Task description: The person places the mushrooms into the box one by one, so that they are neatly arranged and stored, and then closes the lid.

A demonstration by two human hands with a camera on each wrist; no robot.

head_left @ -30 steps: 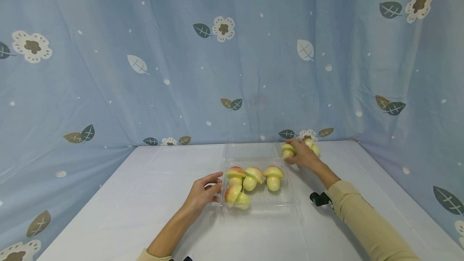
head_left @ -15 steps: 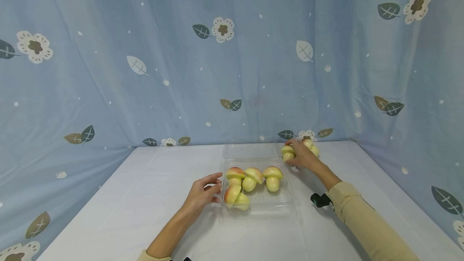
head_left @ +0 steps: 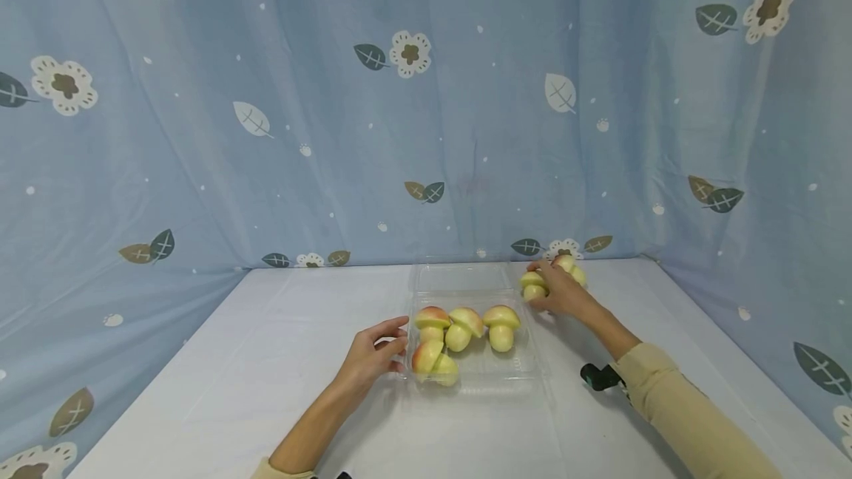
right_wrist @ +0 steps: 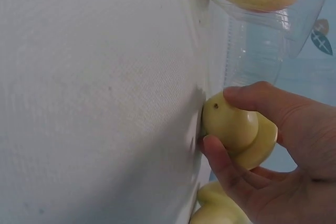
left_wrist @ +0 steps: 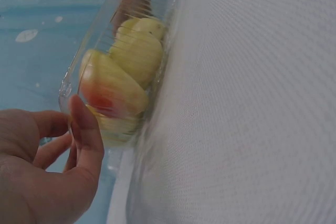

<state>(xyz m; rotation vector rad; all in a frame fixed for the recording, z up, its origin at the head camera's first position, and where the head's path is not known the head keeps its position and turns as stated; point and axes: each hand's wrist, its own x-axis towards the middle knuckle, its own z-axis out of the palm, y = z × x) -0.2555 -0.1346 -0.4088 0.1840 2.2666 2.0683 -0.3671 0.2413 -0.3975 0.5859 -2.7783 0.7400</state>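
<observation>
A clear plastic clamshell box (head_left: 492,367) lies with its lid folded back, holding several yellow-green toy mushrooms (head_left: 502,327) with red-tinged caps. At its left side is my left hand (head_left: 369,353); in the left wrist view the thumb and fingers pinch the box's rim. My right hand (head_left: 562,290), beyond the box's far right corner, grips another toy mushroom (right_wrist: 231,121) between thumb and fingers, its stem end close to the tabletop. Just behind that hand lies one more toy mushroom (head_left: 570,269), partly hidden by it.
The lid (head_left: 466,277) lies flat toward the back, near the blue patterned curtain (head_left: 319,168) that encloses the table. A white cloth (head_left: 279,338) covers the tabletop. A black device (head_left: 599,377) sits at the right wrist.
My right hand and the toy mushroom in it have shifted slightly right and toward me. The left hand and the box stay where they were.
</observation>
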